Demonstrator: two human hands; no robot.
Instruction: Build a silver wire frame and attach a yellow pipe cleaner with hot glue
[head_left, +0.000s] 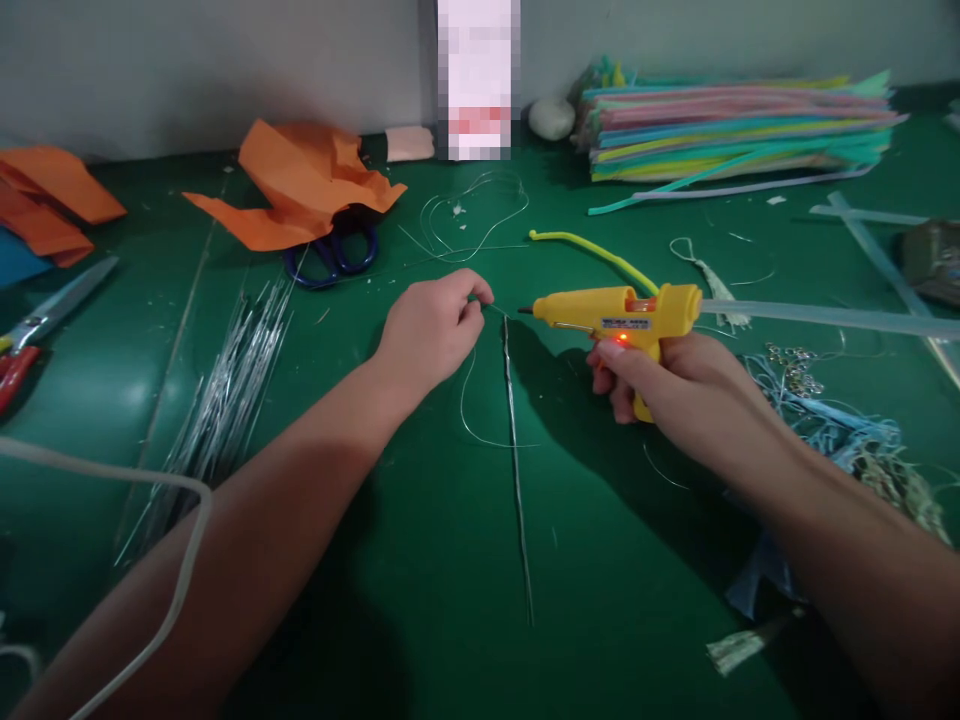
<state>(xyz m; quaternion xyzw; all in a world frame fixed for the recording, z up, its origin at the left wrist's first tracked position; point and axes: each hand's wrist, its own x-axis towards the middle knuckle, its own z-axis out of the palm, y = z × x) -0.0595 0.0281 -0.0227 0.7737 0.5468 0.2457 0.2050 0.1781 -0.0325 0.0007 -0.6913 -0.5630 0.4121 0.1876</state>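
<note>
My right hand [660,375] grips a yellow hot glue gun [626,308] by its handle. Its red light is lit, its dark nozzle points left, and a clear glue stick [817,318] runs out of the back. In my left hand [435,325], thumb and forefinger pinch a thin thread [496,308] close to the top of a twisted wire stem [513,430]. That stem lies lengthwise on the green table [442,560]. A small gap separates the nozzle from the stem's top. Beside the stem curls a loose length of thread [469,420].
Wires [232,380] lie left of my left arm, with red-handled scissors [30,330] beyond. Orange paper [300,190] covers part of blue-handled scissors [341,255]. Coloured pipe cleaners [735,130] are bundled at the back right. Tassels [847,430] lie by my right arm; a white cord [191,540] crosses my left.
</note>
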